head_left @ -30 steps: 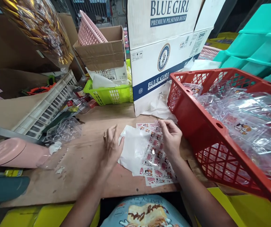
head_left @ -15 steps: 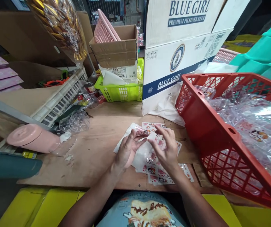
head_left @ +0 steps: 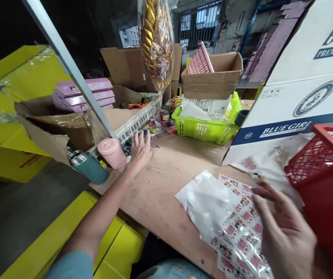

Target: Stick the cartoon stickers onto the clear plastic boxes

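My left hand [head_left: 141, 151] reaches to the back left with its fingers stretched out, over a clear plastic piece [head_left: 154, 144] that it mostly covers. Whether the fingertips touch that piece is hidden. On the right, my right hand [head_left: 287, 228] pinches a small clear sticker [head_left: 257, 177] with an orange and black print between thumb and fingers. Below and left of that hand, sticker sheets [head_left: 242, 224] with pink and cartoon prints lie overlapping on the wooden table. A crumpled white paper sheet [head_left: 204, 197] lies beside them.
A pink tumbler [head_left: 111, 153] and a teal flask [head_left: 89, 166] stand near my left forearm. A lime basket [head_left: 204, 130] is at the back. A white beer carton [head_left: 288, 112] and a red crate [head_left: 326, 193] border the right. A metal post [head_left: 73, 69] slants at left.
The view has swung left. My left hand has left the spot beside my right hand and stretched out to the clear plastic at back left. The small sticker is now in my right hand.
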Tool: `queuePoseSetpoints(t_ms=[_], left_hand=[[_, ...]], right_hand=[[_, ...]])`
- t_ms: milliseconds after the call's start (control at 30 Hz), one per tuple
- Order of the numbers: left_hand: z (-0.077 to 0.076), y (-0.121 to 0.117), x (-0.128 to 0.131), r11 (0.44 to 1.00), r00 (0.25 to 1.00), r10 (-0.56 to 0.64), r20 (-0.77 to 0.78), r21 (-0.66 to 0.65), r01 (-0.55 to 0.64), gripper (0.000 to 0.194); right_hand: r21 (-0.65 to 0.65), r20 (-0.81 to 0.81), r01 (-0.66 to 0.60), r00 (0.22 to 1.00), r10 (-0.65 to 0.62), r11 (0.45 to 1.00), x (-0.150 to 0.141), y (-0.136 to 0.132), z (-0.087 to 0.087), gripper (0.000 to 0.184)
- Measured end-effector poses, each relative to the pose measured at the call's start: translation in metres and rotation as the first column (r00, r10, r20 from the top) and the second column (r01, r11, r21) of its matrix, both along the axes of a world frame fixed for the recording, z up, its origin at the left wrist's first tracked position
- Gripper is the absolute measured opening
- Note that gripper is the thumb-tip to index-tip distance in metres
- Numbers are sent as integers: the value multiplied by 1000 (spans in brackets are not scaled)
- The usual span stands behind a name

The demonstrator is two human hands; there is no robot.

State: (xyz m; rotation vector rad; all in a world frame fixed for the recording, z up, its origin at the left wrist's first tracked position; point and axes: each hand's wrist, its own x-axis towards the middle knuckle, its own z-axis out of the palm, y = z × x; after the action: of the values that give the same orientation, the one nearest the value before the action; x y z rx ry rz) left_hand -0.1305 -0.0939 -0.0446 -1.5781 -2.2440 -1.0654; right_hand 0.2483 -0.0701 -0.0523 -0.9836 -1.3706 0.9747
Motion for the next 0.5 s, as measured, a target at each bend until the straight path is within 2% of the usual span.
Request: queuePoseSetpoints(t_ms=[67, 133, 200, 267, 333, 367, 400, 433, 500], left_hand=[[5, 11, -30, 999, 999, -34, 22, -31, 34, 35], [5, 18, -35, 996, 993, -93, 67, -3, 93, 25], [1, 20, -18, 988, 984, -149, 95, 58, 144, 26], [-5, 17, 14, 960, 949, -264, 170, 144, 241, 29], [-11, 9, 52, 894, 835, -440, 329, 247, 374, 26], [-13, 4, 70, 861, 756, -505, 417, 304, 407, 24], [-16, -1, 85, 845, 679, -533, 505, 360, 395, 23], [-18, -7, 98, 851, 612, -522, 594, 409, 330, 23], [-24, -17, 114, 887, 476, -440, 761, 451, 99, 23]], right_hand=[[-23, -21, -125, 992, 124, 992, -19, -3, -5, 53], [-31, -42, -236, 971, 235, 971, -37, -2, -10, 58], [-56, -46, -294, 955, 292, 954, -52, 4, -13, 62], [-144, -49, -363, 932, 360, 921, -69, 13, -13, 79], [-271, -107, -483, 875, 473, 833, -87, 25, -12, 100], [-313, -164, -552, 833, 529, 773, -95, 30, -12, 104], [-318, -214, -587, 810, 546, 745, -103, 36, -13, 106], [-299, -238, -595, 804, 545, 746, -109, 40, -14, 107], [-215, -175, -523, 851, 495, 824, -117, 47, -17, 113]])
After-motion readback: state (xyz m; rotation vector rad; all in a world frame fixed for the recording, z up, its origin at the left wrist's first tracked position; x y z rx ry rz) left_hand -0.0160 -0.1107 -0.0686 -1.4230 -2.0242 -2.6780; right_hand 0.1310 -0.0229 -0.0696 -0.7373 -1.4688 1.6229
